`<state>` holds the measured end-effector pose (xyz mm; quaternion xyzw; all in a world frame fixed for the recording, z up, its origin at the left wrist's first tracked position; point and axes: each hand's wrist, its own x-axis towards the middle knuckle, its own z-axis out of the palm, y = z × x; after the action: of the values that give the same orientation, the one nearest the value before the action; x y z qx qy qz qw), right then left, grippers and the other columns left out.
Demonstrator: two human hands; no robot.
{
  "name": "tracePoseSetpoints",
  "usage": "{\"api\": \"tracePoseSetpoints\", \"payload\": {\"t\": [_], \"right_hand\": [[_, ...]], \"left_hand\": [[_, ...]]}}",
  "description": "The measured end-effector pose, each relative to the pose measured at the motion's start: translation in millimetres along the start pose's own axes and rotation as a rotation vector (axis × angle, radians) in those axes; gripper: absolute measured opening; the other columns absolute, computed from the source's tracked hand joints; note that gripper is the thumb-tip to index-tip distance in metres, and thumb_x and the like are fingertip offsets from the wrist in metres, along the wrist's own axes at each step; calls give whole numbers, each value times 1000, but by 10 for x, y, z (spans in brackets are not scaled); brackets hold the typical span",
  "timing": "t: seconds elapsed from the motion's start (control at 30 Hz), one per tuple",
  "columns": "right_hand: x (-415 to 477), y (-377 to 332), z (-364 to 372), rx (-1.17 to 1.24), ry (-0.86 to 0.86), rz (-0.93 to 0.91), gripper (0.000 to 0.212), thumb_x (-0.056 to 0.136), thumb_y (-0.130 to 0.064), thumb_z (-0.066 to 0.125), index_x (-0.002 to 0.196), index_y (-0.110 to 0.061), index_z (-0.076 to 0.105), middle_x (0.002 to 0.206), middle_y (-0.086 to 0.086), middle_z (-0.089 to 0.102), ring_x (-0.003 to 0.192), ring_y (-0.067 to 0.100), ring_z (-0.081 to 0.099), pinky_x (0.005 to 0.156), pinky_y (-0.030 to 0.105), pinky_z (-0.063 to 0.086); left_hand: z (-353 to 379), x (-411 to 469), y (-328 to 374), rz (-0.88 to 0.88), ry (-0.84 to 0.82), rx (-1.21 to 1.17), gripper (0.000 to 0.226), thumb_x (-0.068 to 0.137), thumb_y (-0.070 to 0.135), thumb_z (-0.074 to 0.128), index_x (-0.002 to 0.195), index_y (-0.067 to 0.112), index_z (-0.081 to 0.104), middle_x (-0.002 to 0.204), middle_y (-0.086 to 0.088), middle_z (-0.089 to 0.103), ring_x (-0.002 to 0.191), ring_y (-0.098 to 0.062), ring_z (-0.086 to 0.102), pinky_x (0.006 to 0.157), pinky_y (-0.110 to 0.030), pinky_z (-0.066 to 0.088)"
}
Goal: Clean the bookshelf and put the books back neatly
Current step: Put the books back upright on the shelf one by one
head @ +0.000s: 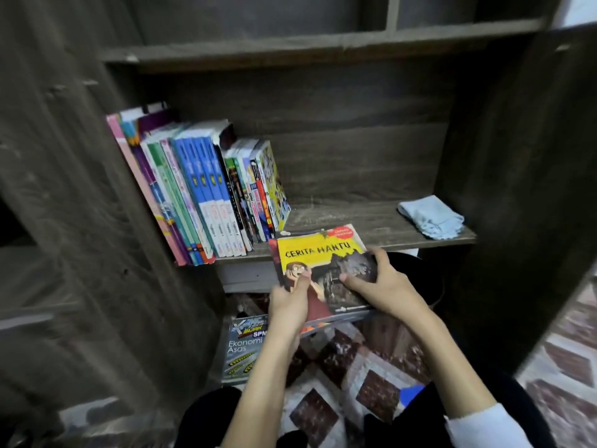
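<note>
While holding the yellow book [318, 253] flat and cover-up, hovering it at the shelf [355, 215] edge, just short of the bare board beyond the fingers [376, 253]. Pinching its near-left corner with the left hand [287, 305], thumb on top, other digits hidden beneath, presumably supporting; curling the right hand [384, 286] round the right edge for balance. Next calling for standing it beside the leaning row of books [200, 195] up-left of the fingers. Steering clear of the blue cloth [431, 216] lying right of the fingers.
</note>
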<state>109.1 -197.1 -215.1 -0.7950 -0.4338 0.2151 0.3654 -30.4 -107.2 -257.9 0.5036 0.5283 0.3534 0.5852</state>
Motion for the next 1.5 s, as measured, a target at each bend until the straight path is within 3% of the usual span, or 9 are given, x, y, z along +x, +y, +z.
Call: {"api": "tracePoseSetpoints", "payload": {"t": [0.23, 0.43, 0.53, 0.67, 0.77, 0.93, 1.1, 1.3, 1.5], "right_hand": [[57, -87, -198, -573, 209, -514, 81, 71, -66, 29, 147, -44, 12, 157, 8, -15, 144, 27, -19, 115, 40, -14], [449, -96, 58, -607, 435, -622, 91, 53, -30, 78, 133, -13, 39, 128, 10, 60, 112, 24, 63, 78, 36, 57], [596, -154, 115, -504, 512, -586, 76, 58, -21, 60, 132, -20, 40, 114, 7, 68, 92, 20, 70, 41, 27, 51], [926, 1, 226, -363, 535, -583, 75, 63, -15, 51, 137, -24, 39, 116, 11, 67, 79, 29, 71, 48, 34, 55], [1058, -4, 300, 134, 507, -356, 61, 77, -3, 65, 135, -12, 50, 109, 19, 68, 91, 36, 65, 73, 34, 48], [1371, -39, 325, 857, 615, 47, 12, 83, -1, 65, 94, -1, 59, 81, 10, 60, 73, 20, 57, 57, 7, 41], [1632, 125, 421, 1157, 625, 315, 20, 80, -4, 67, 98, -3, 59, 89, 13, 64, 84, 29, 63, 79, 36, 50], [1596, 187, 402, 739, 636, 445, 56, 81, -27, 71, 121, -3, 41, 115, 21, 61, 105, 36, 59, 84, 33, 42], [1553, 327, 365, 262, 521, 537, 112, 71, -61, 69, 143, -1, 7, 137, 16, 29, 123, 36, 44, 91, 41, 40]], "left_hand": [[106, 145, 741, 250, 114, 98, 61, 86, 48, 60, 123, 2, 45, 121, -7, 57, 109, -28, 56, 97, -42, 45], [318, 233, 1183, 318, 127, 294, 62, 91, 49, 51, 130, 3, 37, 127, -15, 55, 115, -35, 53, 98, -43, 43], [420, 322, 1258, 327, 72, 333, 57, 91, 50, 50, 128, 8, 40, 122, -13, 59, 109, -34, 57, 95, -46, 46], [533, 502, 1369, 261, -124, 158, 58, 76, 65, 48, 110, 18, 55, 103, -5, 67, 96, -26, 63, 93, -45, 49], [593, 626, 1290, 155, -217, 37, 44, 96, 55, 34, 106, 21, 59, 99, 2, 65, 89, -16, 60, 77, -33, 49], [734, 987, 810, 16, -99, 79, 28, 98, 25, 46, 113, 6, 59, 110, -11, 61, 99, -23, 55, 84, -31, 41], [937, 1250, 559, -81, -134, 84, 17, 98, 24, 44, 99, 12, 56, 85, -4, 58, 56, -11, 44, 49, -22, 30], [1164, 1407, 492, 44, -165, 266, 30, 92, 21, 60, 64, 13, 56, 51, -1, 56, 36, -8, 53, 60, -38, 58], [1232, 1449, 475, 59, -48, 419, 19, 85, 22, 66, 70, 11, 61, 89, -21, 70, 83, -37, 68, 77, -45, 56]]}}
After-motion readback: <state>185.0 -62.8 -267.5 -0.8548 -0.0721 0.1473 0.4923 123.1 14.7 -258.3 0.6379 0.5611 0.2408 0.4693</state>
